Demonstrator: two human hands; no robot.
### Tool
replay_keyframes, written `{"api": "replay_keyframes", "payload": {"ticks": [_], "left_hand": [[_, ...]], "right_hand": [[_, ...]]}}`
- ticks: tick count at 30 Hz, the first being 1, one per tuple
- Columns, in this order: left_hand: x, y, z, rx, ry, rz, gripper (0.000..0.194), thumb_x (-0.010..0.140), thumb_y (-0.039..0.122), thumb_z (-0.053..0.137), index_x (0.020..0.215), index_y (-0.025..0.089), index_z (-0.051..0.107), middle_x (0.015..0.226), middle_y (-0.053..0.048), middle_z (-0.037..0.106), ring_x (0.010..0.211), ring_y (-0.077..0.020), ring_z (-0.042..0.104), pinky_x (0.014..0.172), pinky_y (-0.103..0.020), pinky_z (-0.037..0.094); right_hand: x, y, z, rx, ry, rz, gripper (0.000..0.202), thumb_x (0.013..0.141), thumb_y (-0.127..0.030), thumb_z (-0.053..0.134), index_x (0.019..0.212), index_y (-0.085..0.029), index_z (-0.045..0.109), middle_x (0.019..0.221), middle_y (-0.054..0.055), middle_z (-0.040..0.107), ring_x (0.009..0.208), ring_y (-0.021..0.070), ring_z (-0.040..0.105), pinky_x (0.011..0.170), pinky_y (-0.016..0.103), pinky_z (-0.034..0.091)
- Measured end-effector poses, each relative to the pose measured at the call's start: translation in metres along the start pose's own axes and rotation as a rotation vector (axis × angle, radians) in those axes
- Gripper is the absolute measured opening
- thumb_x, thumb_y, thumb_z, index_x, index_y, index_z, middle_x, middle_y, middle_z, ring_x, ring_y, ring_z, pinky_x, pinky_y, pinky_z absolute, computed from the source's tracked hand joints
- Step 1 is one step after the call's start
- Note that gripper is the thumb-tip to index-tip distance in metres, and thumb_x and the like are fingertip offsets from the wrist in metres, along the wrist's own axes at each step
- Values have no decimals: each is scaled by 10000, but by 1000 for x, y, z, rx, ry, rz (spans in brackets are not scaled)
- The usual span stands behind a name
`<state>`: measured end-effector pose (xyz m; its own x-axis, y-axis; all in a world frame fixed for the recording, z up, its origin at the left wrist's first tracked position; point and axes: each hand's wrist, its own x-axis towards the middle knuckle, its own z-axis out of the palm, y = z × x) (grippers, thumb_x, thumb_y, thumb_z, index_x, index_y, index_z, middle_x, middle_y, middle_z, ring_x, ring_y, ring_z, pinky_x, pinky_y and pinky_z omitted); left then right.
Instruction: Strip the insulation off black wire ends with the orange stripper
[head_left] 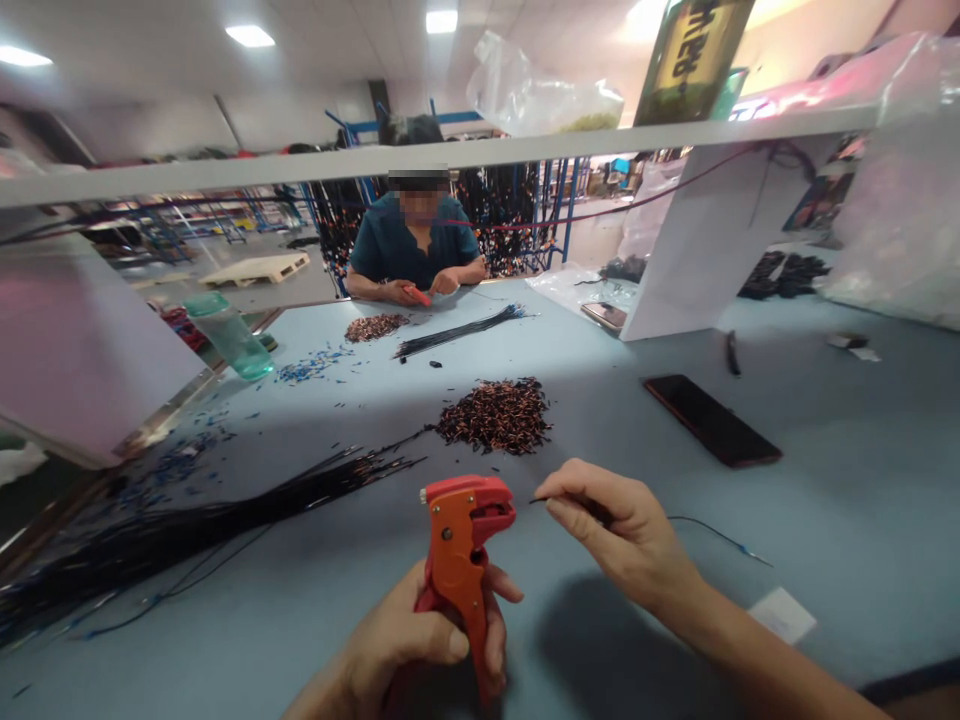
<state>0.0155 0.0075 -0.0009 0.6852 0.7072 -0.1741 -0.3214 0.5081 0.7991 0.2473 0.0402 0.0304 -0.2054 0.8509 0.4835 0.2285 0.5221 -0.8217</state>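
My left hand (442,630) is wrapped round the handles of an orange and red wire stripper (457,540), held upright with its jaws facing right. Between the thumb and fingers of my right hand (611,515) is a thin black wire (705,525). Its short end pokes out just right of the stripper's jaws, apart from them, and its tail runs out behind the hand to the right. Beyond the tool lies a pile of short black and copper-coloured wire scraps (495,415). A long bundle of black wires (225,525) stretches across the table on the left.
A phone (712,420) lies at the right. Across the table (847,480) a person (416,240) holds a red tool near another scrap pile (375,327) and wire bundle (457,333). A green bottle (229,335) stands at the left edge. A shelf (465,155) spans overhead.
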Motion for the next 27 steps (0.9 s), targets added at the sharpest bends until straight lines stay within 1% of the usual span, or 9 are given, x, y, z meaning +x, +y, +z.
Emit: {"api": "replay_keyframes", "payload": {"ticks": [3, 7, 13, 17, 22, 27], "left_hand": [[1, -3, -1, -48, -30, -32, 458, 644, 196, 683, 1093, 106, 687, 724, -86, 713, 608, -189, 656, 630, -329, 510], [3, -4, -1, -61, -15, -28, 450, 636, 177, 672, 1080, 101, 691, 718, -86, 720, 610, -185, 665, 636, -326, 524], [2, -5, -1, -79, -24, -52, 469, 624, 154, 655, 1087, 93, 685, 713, -89, 721, 595, -187, 673, 585, -302, 535], [2, -5, 1, -93, -32, -53, 457, 631, 157, 658, 1082, 90, 686, 709, -90, 720, 585, -178, 671, 586, -293, 534], [2, -6, 0, -90, -27, -49, 449, 646, 170, 668, 1086, 84, 681, 713, -90, 715, 578, -175, 669, 616, -311, 535], [2, -7, -2, -81, -19, -52, 452, 648, 175, 667, 1091, 86, 675, 708, -92, 711, 582, -178, 662, 585, -298, 530]], "right_hand": [[0, -3, 0, -81, 0, -34, 109, 896, -171, 570, 858, -173, 672, 647, -25, 566, 536, 92, 482, 507, 212, 380], [-2, -4, 4, -139, -21, -41, 109, 895, -159, 547, 848, -176, 643, 621, -40, 552, 510, 84, 460, 492, 204, 365], [-2, -3, 7, -162, -40, -18, 127, 894, -156, 523, 810, -172, 617, 617, -43, 520, 510, 83, 435, 490, 204, 357], [-2, -4, 7, -173, -48, -33, 131, 893, -157, 528, 805, -172, 624, 609, -46, 511, 511, 82, 436, 497, 201, 362], [-3, -5, 8, -194, -33, -48, 130, 893, -158, 529, 801, -172, 620, 604, -44, 518, 504, 82, 442, 493, 198, 368], [-3, -6, 8, -209, -25, -53, 136, 892, -159, 529, 793, -172, 623, 601, -42, 522, 501, 81, 451, 494, 196, 373]]}}
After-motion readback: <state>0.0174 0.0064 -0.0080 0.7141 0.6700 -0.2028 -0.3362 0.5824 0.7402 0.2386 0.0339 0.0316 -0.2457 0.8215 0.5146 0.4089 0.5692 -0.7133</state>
